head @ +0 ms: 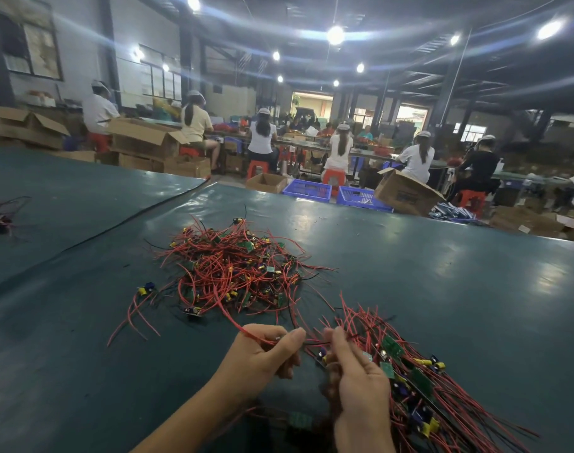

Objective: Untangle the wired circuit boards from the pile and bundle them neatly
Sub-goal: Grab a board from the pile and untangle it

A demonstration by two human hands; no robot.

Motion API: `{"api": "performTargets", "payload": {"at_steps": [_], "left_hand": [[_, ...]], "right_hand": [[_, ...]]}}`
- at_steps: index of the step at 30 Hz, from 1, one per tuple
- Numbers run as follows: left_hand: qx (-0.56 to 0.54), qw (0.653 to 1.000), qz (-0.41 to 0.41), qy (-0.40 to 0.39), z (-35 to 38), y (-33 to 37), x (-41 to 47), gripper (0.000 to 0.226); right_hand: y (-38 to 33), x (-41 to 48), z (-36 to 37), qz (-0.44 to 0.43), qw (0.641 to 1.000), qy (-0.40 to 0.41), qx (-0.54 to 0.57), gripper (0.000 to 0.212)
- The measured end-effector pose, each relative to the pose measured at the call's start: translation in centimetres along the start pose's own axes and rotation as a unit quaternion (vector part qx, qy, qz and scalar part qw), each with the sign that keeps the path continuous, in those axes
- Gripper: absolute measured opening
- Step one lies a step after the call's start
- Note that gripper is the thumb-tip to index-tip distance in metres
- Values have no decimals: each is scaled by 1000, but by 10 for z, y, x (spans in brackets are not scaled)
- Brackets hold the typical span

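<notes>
Hands are pictured at the near edge of a green bench [442, 273]: a red wire [227, 317] is pinched in the left hand [262, 353], and strands of a gathered bundle [423, 384] are gripped by the right hand [361, 384]. Just beyond, the tangled pile [240, 273] of wired circuit boards is spread. Farther back, workers [262, 134] are seated in rows.

smooth, faintly glossy teal bench [442, 276] covering; red plastic-sheathed wires in the pile [236, 273]; matt brown cardboard boxes [405, 191] far off.
</notes>
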State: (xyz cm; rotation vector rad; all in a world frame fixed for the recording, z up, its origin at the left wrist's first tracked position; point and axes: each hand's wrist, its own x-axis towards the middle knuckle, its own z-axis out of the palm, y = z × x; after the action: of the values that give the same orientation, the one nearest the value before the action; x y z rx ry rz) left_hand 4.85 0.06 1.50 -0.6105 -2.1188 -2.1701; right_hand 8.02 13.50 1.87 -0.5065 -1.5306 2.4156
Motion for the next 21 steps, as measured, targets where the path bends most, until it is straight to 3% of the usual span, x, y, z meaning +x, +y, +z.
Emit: {"api": "performTargets", "payload": {"at_steps": [3,8,14,16,19,21], "left_hand": [[-1,1000,-1,6,-8,3,4,41],[-37,995,-29,87,-11,3,5,42],[-9,994,-9,105,-14,4,6,45],[-69,990,-43,119,-12,4,8,40],[-198,966,-113,119,-14,5,10,32],[-251,952,-155,79,-16,6,9,33]], "right_hand": [[-12,6,-13,-6,996,31,77,19],[-8,2,-5,-56,997,4,60,18],[-9,-1,-4,-113,989,-51,77,20],[-8,-4,-2,-121,986,-89,76,25],[-6,-7,0,-109,980,-145,77,67],[-6,-8,-1,-98,983,-149,37,64]]}}
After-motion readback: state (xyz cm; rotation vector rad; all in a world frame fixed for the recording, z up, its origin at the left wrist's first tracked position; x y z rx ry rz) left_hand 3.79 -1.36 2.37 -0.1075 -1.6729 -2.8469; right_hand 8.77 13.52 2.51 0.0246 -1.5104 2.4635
